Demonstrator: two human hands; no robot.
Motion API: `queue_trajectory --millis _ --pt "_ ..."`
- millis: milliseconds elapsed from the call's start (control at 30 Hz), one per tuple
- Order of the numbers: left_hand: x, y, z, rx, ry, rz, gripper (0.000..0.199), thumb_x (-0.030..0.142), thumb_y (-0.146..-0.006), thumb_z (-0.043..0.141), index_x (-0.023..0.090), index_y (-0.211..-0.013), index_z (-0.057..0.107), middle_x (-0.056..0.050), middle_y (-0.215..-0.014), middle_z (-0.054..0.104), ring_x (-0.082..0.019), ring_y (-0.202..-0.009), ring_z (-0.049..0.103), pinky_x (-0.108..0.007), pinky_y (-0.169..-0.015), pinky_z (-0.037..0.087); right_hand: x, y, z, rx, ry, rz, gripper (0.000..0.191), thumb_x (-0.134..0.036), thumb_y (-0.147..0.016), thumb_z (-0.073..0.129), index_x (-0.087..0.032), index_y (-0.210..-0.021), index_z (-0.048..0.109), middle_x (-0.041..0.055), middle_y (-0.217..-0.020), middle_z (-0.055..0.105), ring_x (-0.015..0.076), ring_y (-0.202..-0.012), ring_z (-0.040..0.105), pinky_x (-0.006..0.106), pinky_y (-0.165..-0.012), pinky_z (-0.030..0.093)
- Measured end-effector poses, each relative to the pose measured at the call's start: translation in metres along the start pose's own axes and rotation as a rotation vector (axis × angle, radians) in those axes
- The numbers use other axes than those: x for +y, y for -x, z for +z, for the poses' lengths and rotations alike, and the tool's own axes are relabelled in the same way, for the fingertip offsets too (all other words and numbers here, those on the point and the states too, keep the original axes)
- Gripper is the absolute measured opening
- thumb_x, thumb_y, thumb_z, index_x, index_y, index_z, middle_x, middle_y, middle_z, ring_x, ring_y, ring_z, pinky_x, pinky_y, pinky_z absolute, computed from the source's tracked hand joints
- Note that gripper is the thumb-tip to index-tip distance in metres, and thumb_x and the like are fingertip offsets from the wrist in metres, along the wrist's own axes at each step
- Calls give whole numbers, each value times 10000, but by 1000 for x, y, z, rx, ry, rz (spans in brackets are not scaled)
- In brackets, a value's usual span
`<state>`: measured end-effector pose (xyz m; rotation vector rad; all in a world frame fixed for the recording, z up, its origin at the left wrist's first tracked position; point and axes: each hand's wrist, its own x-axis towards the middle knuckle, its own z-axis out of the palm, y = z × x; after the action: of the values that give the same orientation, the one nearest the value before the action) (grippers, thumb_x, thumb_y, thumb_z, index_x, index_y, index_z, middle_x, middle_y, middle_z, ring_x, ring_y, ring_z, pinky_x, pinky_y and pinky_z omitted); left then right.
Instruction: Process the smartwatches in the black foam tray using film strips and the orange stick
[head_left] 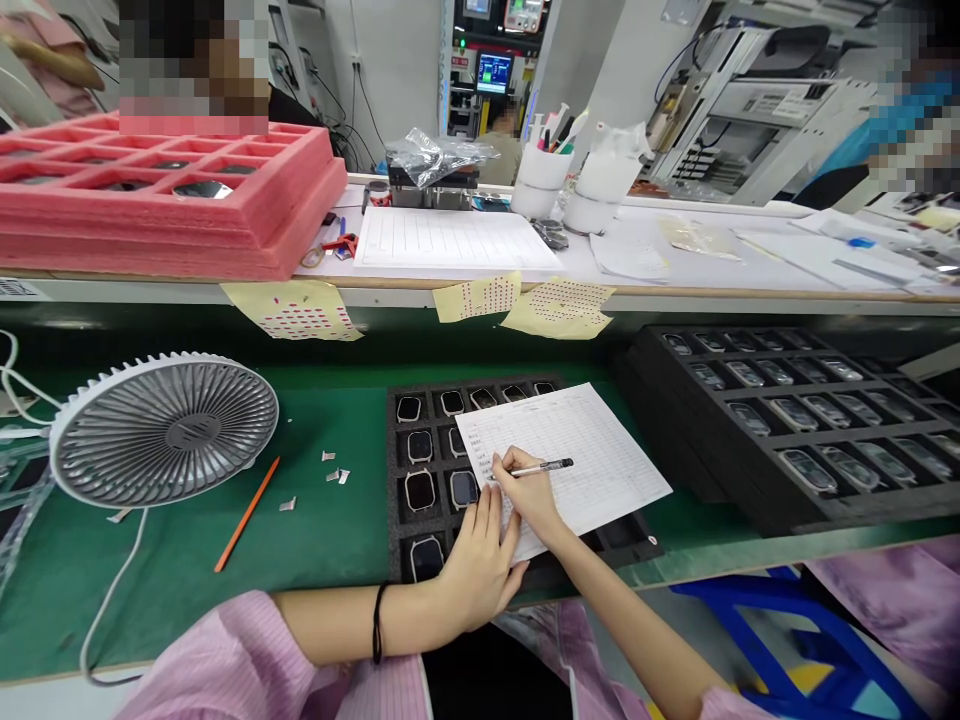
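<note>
My right hand [531, 497] is shut on a black-and-silver pen [541, 467], with its tip on a printed paper form [585, 465]. My left hand [480, 560] lies flat at the sheet's lower left corner and holds nothing; a black cord bracelet [378, 622] circles that wrist. The form lies across a black foam tray [397, 470] holding rows of dark, rounded-square watch-like devices [420, 490]. The paper hides the tray's right part. Another black tray [787, 425] with similar devices sits to the right.
A grey desk fan [161, 430] stands on the green mat [172, 560] at left, near an orange stick [247, 515] and small metal bits [335, 476]. A raised shelf [637, 250] carries a pink foam tray [172, 200], papers and white cups. Co-workers sit beyond it.
</note>
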<state>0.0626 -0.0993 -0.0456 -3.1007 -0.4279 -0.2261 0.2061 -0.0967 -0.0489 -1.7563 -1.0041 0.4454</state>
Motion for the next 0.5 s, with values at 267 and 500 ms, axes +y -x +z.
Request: queue_trajectory --millis 267,500 --pt "1 0 3 13 -6 -9 565 432 -945 327 46 -1341 443 -283 -1364 457 -396 -1275 428 -468 -975 321 -2 -1 -1 3 -21 -12 348 -338 -779 515 -231 -497 340 -55 -438 388 111 -439 375 268 -494 331" --pt "1 0 3 13 -5 -5 573 433 -950 313 45 -1356 424 -290 -1368 447 -398 -1276 426 -469 -981 303 -1 -1 -2 -4 -21 -16 343 -335 -786 507 -231 -509 334 -55 -448 388 112 -445 377 268 -497 334"
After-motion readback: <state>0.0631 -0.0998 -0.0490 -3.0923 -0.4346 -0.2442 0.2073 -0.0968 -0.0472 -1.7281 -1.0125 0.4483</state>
